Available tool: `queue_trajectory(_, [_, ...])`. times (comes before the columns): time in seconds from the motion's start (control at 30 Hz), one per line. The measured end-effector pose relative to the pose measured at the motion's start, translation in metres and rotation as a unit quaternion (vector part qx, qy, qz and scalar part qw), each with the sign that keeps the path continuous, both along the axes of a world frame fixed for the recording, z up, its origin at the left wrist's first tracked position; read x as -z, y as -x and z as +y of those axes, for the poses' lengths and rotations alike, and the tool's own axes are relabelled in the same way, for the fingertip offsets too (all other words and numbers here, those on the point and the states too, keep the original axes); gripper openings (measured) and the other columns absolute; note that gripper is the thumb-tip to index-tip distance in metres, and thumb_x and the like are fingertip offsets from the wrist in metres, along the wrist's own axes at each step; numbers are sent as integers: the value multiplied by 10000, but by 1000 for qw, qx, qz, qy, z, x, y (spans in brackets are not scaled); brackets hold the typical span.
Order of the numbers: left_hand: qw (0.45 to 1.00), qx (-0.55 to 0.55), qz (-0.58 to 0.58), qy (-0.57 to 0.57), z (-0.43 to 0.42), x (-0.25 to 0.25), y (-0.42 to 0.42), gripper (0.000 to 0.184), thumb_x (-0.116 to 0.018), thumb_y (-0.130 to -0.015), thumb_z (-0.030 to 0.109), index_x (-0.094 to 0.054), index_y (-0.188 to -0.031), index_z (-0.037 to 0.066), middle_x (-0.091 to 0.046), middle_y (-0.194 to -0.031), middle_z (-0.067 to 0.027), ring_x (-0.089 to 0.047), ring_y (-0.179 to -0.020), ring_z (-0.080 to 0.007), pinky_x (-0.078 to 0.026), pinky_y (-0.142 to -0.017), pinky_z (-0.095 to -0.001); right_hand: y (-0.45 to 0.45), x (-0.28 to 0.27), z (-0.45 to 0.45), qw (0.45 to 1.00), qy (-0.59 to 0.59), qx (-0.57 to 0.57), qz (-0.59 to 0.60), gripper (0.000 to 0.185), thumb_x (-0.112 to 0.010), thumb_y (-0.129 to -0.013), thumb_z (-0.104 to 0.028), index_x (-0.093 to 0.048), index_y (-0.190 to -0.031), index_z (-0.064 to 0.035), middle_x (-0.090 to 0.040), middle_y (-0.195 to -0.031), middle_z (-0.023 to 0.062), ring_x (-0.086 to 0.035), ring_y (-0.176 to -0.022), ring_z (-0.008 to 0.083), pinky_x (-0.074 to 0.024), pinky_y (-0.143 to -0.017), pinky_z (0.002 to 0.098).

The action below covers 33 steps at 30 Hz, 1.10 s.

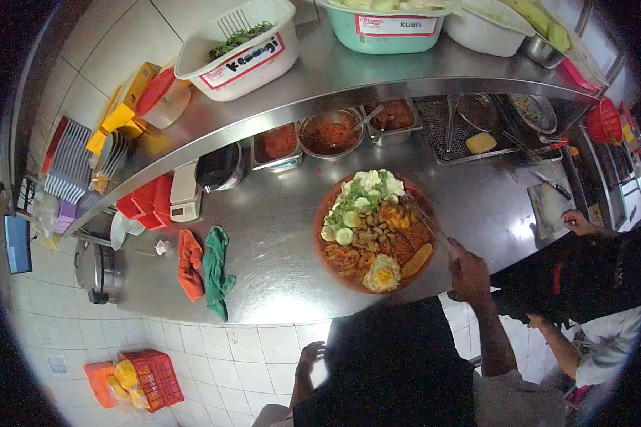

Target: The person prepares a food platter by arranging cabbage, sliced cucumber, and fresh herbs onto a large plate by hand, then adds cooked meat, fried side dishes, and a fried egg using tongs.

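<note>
A round reddish-brown platter [319, 235] on the steel counter carries cucumber slices, shredded greens, chopped meat, a fried egg [382, 276] and other cooked foods. My right hand [469, 272] is closed around thin metal tongs [434, 229] at the platter's right side. Their tips reach over the orange-brown fried piece [399, 213]; whether they grip it I cannot tell. Below the counter's front edge hangs my left hand [311, 356], fingers loosely apart, with nothing visible in it.
Orange [190, 265] and green cloths [218, 270] lie left of the platter. Red sauce containers [331, 134] and a wire rack [449, 146] line the back under a shelf bearing tubs [249, 60]. At right, a co-worker's hand [580, 222] is near a cutting board [547, 206] and knife.
</note>
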<state>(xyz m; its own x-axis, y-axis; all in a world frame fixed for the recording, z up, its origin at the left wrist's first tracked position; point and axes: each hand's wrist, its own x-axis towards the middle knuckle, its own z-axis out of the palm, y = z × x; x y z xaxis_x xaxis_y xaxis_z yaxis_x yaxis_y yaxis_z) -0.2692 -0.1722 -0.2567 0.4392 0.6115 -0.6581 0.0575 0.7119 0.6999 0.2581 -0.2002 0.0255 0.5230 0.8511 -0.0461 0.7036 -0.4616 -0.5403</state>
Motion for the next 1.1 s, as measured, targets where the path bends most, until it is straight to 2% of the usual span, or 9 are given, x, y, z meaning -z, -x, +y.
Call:
queue_trajectory(0.23, [997, 46, 55, 15, 35, -21, 1, 593, -665, -808, 420, -589, -1208, -11, -681, -1078, -123, -662, -981, -265, -529, -864, -410, -51, -59, 40, 948, 189, -107, -233, 484, -591, -879, -167, -506, -1355, -171, -624, -859, 123, -645, -674, 314, -533, -654, 459])
queue_trajectory(0.4, [898, 426, -76, -75, 140, -137, -48, 447, -660, -844, 363, -674, -1066, -24, -713, -962, -121, -677, -912, -239, -534, -811, -353, -66, -78, 57, 926, 172, -186, -280, 453, -605, -878, -211, -529, -1323, -181, -634, -858, 96, -648, -663, 291, -528, -626, 463])
queue_trajectory(0.53, [766, 264, 185, -556, 193, -326, -235, 143, -663, -890, 240, -755, -931, 138, -711, -916, -120, -687, -778, -265, -528, -704, -351, -59, -93, 35, 934, 215, -121, -256, 460, -607, -882, -226, -527, -1332, -177, -632, -862, 110, -651, -715, 310, -524, -648, 453])
queue_trajectory(0.6, [722, 272, 218, -598, 230, -322, -317, 186, -660, -878, 251, -747, -936, 98, -713, -936, -126, -677, -888, -301, -534, -785, -399, -57, -82, 15, 966, 174, -85, -174, 468, -595, -890, -216, -518, -1349, -168, -623, -861, 136, -644, -756, 326, -514, -659, 450])
queue_trajectory(0.7, [525, 315, 215, -761, 284, -236, -402, 199, -613, -872, 185, -712, -1034, 123, -676, -1126, -92, -608, -1089, -293, -509, -905, -400, -41, -56, -7, 971, 180, -55, -146, 472, -581, -899, -206, -509, -1364, -167, -611, -847, 157, -635, -764, 337, -503, -663, 465])
queue_trajectory(0.87, [591, 478, 231, -608, 290, -256, -455, 193, -567, -883, 168, -697, -1018, 209, -630, -1222, -83, -607, -1089, -301, -513, -906, -386, -14, -59, -8, 990, 125, -11, -57, 496, -597, -865, -172, -521, -1354, -182, -618, -868, 165, -637, -767, 351, -512, -659, 475])
queue_trajectory(0.97, [463, 424, 194, -754, 303, -200, -453, 143, -582, -885, 144, -689, -975, 116, -666, -1102, -113, -642, -988, -316, -549, -811, -426, -14, -13, -27, 997, 72, 10, 3, 501, -598, -845, -154, -530, -1340, -185, -634, -907, 174, -651, -786, 356, -523, -654, 471])
queue_trajectory(1.03, [858, 397, -38, -323, 314, -185, -458, 155, -601, -887, 121, -666, -971, 9, -675, -997, -153, -654, -906, -332, -562, -729, -461, -13, 16, -33, 998, 49, 27, 9, 501, -592, -840, -148, -531, -1336, -187, -641, -926, 179, -658, -794, 356, -528, -648, 467])
queue_trajectory(1.1, [888, 336, -162, -268, 317, -166, -458, 191, -617, -888, 133, -653, -976, -32, -671, -962, -173, -656, -882, -343, -562, -702, -476, -12, 29, -38, 999, -10, 37, 5, 472, -572, -871, -192, -526, -1340, -191, -645, -945, 188, -668, -823, 347, -538, -676, 468])
